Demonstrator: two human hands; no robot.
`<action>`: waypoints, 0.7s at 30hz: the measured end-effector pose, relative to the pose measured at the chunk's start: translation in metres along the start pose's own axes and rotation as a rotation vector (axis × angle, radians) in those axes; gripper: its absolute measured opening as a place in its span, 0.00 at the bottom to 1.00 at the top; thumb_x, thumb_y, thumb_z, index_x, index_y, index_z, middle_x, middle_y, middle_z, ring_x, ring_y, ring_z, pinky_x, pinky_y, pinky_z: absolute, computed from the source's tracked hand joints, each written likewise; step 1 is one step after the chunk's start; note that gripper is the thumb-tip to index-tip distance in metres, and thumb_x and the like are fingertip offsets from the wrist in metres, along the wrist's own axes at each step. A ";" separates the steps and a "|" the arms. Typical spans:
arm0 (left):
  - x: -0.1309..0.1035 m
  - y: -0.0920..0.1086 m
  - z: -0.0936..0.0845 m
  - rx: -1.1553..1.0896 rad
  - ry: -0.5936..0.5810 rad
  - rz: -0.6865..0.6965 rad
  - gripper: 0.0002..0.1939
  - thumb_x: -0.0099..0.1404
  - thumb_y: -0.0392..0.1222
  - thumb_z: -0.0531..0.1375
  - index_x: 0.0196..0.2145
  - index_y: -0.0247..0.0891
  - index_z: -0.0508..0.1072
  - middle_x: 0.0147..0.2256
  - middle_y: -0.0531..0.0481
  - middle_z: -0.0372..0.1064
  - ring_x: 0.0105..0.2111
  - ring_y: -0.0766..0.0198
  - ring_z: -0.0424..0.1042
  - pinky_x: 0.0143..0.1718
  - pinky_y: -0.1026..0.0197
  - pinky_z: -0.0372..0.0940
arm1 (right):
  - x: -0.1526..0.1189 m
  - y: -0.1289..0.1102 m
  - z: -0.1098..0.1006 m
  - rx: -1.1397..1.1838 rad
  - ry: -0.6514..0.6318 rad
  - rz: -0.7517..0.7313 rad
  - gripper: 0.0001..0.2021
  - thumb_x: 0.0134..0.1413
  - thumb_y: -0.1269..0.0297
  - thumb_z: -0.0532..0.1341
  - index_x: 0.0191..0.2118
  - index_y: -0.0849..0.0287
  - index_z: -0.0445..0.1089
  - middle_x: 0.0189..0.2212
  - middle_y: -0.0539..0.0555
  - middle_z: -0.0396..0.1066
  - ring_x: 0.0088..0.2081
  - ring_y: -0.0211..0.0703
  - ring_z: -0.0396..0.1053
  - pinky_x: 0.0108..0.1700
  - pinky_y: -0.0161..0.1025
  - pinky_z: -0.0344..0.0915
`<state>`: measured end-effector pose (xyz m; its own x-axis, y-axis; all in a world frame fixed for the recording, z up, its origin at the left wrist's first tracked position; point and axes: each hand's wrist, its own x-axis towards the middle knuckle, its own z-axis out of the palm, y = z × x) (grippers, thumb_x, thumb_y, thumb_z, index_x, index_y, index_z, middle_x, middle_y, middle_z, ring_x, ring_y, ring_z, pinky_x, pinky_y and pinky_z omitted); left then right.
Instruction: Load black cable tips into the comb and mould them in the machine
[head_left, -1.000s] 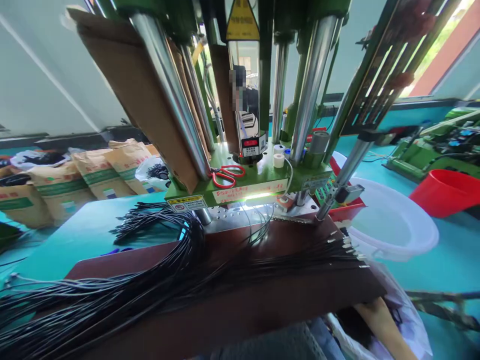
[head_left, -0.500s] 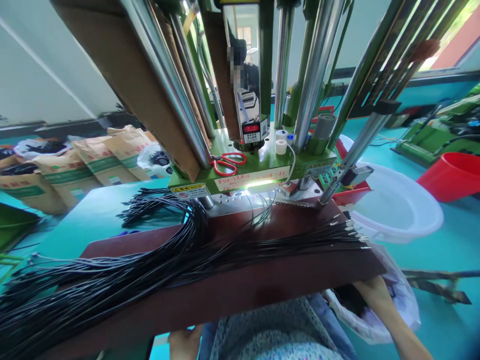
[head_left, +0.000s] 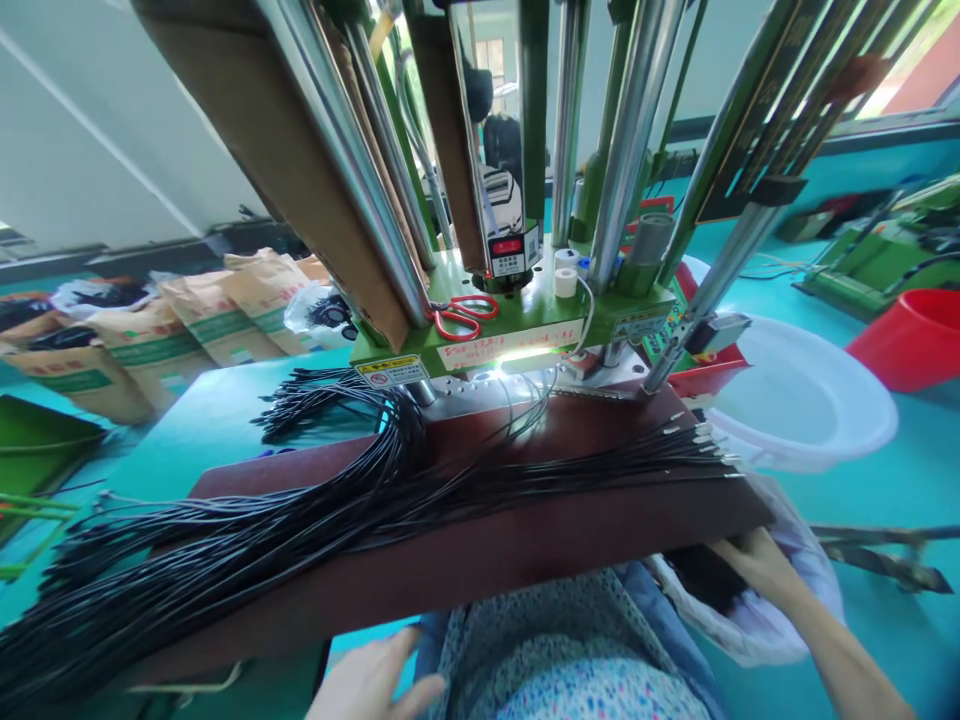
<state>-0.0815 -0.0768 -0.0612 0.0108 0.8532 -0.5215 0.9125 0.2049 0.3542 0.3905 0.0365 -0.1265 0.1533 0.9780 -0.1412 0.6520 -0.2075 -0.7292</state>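
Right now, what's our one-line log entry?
left hand: open, near lap | right hand: at board corner, grip unclear | cables: lying across board | scissors: on green machine

Cables are black, pale at the right-hand ends. Table: dark reddish brown. Machine is green, columns silvery. Scissors show red handles. Sacks: tan, green-banded. Bag reads whitish lavender; bucket red; floor turquoise. Top: blue-and-white speckle.

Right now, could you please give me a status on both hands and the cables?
Left hand open, near the brown board. Right hand at its right end, grip unclear. Black cables in the way, over much of it.
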 end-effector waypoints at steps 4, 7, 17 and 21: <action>0.022 0.083 -0.026 -0.025 0.144 0.610 0.17 0.63 0.47 0.51 0.48 0.43 0.66 0.49 0.47 0.63 0.50 0.62 0.61 0.51 0.61 0.56 | 0.005 0.013 -0.001 -0.154 0.026 -0.115 0.21 0.37 0.48 0.52 0.32 0.61 0.67 0.37 0.64 0.70 0.45 0.59 0.65 0.51 0.51 0.58; 0.066 0.147 -0.044 0.073 0.375 0.824 0.13 0.63 0.38 0.51 0.46 0.37 0.66 0.52 0.45 0.58 0.52 0.61 0.57 0.53 0.57 0.54 | 0.006 0.019 -0.002 -0.274 0.012 -0.144 0.20 0.42 0.52 0.48 0.33 0.63 0.66 0.37 0.66 0.69 0.43 0.57 0.66 0.49 0.50 0.60; 0.140 0.204 -0.051 0.615 0.250 0.770 0.07 0.62 0.36 0.51 0.37 0.31 0.64 0.34 0.43 0.64 0.36 0.57 0.66 0.35 0.57 0.63 | -0.041 0.015 -0.016 -0.442 -0.010 -0.273 0.25 0.51 0.62 0.47 0.53 0.71 0.56 0.52 0.68 0.59 0.52 0.52 0.60 0.54 0.48 0.57; 0.142 0.200 -0.062 0.549 0.249 0.858 0.09 0.65 0.37 0.45 0.35 0.34 0.63 0.34 0.47 0.64 0.34 0.61 0.66 0.31 0.62 0.61 | -0.048 0.008 -0.028 -0.503 -0.068 -0.306 0.25 0.54 0.60 0.47 0.55 0.67 0.58 0.54 0.66 0.57 0.53 0.51 0.59 0.54 0.47 0.58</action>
<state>0.0768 0.1146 -0.0165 0.7142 0.6968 -0.0655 0.6996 -0.7080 0.0964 0.4097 -0.0128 -0.1068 -0.1341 0.9905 -0.0287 0.9336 0.1166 -0.3389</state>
